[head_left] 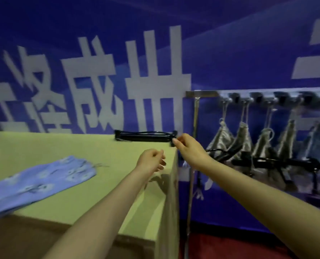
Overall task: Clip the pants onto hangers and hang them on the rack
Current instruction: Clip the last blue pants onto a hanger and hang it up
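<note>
A: How many cams?
B: One. Head-worn, wide-angle, looks forward and slightly down over the table (pixel 65 144) corner toward the blue banner (pixel 211 53).
A: Range?
B: Close, within reach. Forearms enter from the bottom edge, hangers (pixel 146 136) near centre, rack (pixel 202 94) at right. Banner fills the top half. Motion-blurred.

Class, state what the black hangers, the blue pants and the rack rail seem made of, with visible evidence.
Black hangers: likely plastic or coated wire; thin, dark, slightly glossy.
Blue pants: soft matt fabric; lies limp, printed.
Rack rail: metal; silvery, reflective.
</note>
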The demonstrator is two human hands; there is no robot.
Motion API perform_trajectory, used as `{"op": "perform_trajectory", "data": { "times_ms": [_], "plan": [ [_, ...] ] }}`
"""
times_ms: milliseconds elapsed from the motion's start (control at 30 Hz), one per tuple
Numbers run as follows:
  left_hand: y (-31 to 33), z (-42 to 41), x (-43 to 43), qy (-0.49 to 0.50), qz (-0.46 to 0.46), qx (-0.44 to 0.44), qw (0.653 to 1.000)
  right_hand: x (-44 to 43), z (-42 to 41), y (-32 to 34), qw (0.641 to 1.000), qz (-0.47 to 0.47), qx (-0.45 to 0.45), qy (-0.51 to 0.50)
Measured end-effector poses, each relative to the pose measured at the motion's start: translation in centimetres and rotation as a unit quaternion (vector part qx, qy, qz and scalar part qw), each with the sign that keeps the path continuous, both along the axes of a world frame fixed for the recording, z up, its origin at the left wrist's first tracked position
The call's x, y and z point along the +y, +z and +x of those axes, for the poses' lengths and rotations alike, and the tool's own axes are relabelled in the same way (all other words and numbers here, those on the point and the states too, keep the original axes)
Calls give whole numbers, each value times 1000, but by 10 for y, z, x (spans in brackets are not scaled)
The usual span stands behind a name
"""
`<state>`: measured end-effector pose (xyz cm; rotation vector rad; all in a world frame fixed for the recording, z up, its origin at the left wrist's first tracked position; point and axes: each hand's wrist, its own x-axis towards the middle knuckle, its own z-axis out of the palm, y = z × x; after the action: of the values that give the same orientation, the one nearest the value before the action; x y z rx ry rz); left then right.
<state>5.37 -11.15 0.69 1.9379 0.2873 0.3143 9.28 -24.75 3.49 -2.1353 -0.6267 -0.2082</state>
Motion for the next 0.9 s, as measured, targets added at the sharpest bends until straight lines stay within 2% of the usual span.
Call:
{"op": "perform_trajectory", "data": {
  "times_ms": [100, 267, 367, 433, 600, 733, 900],
  "plan": [
    [-20, -41, 66, 146, 192, -22, 970, 52, -26, -32, 997, -52, 57, 33],
    [-53, -78, 147, 240, 325, 44, 914, 107, -47, -73, 990, -116, 83, 10],
    [-64, -80, 174, 250, 322, 85, 909, 128, -42, -83, 989, -115, 49, -75],
    [-65, -74, 184, 247, 320, 82, 911, 137, -36, -85, 985, -118, 33, -123],
    [-66, -56, 207, 269, 273, 105, 918, 149, -8, -89, 969, -167, 28, -181],
    [-58, -40, 212, 312, 262, 157, 900, 151, 13, -92, 961, -183, 20, -205],
    [-62, -24, 214, 315, 357, 176, 862, 155, 27, -91, 960, -181, 21, -213]
  ]
}}
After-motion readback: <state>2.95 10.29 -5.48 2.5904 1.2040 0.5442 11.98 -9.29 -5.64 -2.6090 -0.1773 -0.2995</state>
